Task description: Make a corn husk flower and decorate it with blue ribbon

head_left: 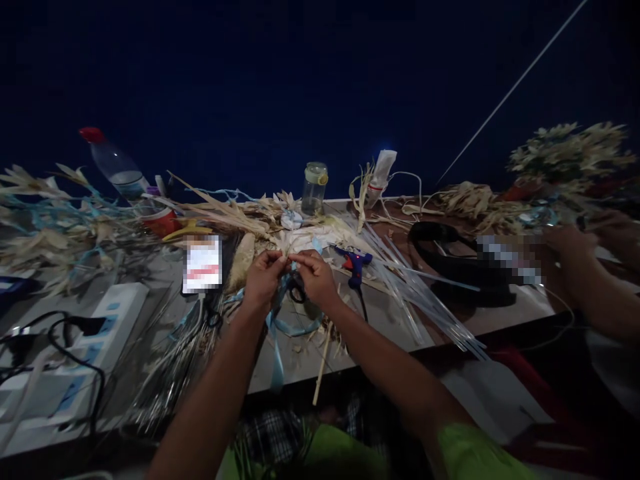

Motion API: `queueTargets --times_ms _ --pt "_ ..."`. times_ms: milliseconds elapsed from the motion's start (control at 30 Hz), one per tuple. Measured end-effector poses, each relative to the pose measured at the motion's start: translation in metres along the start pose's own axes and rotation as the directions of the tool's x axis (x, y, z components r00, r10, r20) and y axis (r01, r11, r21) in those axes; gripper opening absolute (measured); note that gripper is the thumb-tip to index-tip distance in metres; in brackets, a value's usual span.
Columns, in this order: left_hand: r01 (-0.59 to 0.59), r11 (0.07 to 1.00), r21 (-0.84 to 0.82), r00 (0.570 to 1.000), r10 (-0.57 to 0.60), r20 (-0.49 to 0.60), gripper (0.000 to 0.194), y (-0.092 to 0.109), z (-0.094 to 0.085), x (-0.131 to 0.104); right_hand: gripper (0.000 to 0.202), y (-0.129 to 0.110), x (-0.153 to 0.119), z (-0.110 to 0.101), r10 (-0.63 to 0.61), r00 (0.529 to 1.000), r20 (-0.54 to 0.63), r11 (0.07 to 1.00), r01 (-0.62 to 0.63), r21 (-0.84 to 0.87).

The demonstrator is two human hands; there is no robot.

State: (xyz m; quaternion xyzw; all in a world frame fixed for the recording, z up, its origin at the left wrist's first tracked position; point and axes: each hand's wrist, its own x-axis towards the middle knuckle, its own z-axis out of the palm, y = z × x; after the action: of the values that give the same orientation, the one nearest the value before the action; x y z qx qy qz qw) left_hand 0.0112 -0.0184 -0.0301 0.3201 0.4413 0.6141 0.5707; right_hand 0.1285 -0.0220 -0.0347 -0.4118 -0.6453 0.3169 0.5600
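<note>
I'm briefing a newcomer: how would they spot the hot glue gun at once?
On the cluttered table, find the person's right hand. Just to its right lies the hot glue gun, left of the long clear rods. Unlike them, it is dark blue, with a red trigger.

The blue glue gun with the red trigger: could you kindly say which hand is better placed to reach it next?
Probably the right hand: the glue gun lies to its right, while the left hand is farther away.
</note>
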Motion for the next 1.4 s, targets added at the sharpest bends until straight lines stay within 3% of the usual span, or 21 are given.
queueTargets --times_ms 133,367,667,733,800,867,933,1000,1100,1300,1400 --pt "-0.049 0.996 0.079 0.998 0.051 -0.026 0.025 -0.002 0.000 0.000 0.037 -0.003 -0.006 0.001 -0.154 0.987 0.049 0.976 0.159 -0.148" --pt "-0.123 0.970 0.211 0.991 0.133 -0.031 0.022 -0.002 -0.002 -0.002 0.038 -0.011 -0.011 0.000 -0.237 0.960 0.147 0.875 0.277 -0.398" --pt "-0.049 0.999 0.012 0.999 0.049 0.005 0.026 0.003 0.000 -0.004 0.043 -0.014 -0.016 -0.001 -0.250 0.946 0.208 0.785 0.324 -0.528" --pt "0.002 0.998 -0.068 1.000 0.000 0.027 0.028 0.007 0.001 -0.005 0.042 -0.014 -0.015 -0.003 -0.257 0.947 0.196 0.822 0.320 -0.472" --pt "0.045 0.992 -0.120 0.998 -0.039 0.058 0.029 0.011 0.001 -0.006 0.035 -0.015 -0.011 -0.008 -0.238 0.966 0.105 0.904 0.259 -0.339" --pt "0.079 0.988 -0.136 0.994 -0.067 0.089 0.029 0.016 0.002 -0.008 0.026 -0.016 -0.003 -0.015 -0.142 0.988 -0.064 0.980 0.132 -0.149" --pt "0.092 0.989 -0.119 0.991 -0.078 0.112 0.029 0.018 0.004 -0.009 0.020 -0.016 0.005 -0.021 0.016 0.984 -0.180 0.999 -0.009 0.039" --pt "0.077 0.994 -0.081 0.990 -0.067 0.121 0.029 0.016 0.006 -0.009 0.020 -0.016 0.013 -0.024 0.162 0.978 -0.130 0.974 -0.137 0.183" --pt "0.018 1.000 -0.021 0.993 -0.015 0.118 0.028 0.011 0.008 -0.009 0.024 -0.015 0.019 -0.022 0.286 0.958 -0.019 0.922 -0.270 0.276" --pt "-0.024 0.999 0.021 0.990 0.021 0.141 0.024 0.001 0.009 -0.008 0.030 -0.012 0.022 -0.017 0.315 0.949 -0.025 0.884 -0.284 0.371" --pt "-0.020 1.000 0.021 0.989 0.017 0.144 0.023 0.000 0.008 -0.006 0.034 -0.010 0.024 -0.017 0.386 0.922 -0.010 0.830 -0.343 0.440"
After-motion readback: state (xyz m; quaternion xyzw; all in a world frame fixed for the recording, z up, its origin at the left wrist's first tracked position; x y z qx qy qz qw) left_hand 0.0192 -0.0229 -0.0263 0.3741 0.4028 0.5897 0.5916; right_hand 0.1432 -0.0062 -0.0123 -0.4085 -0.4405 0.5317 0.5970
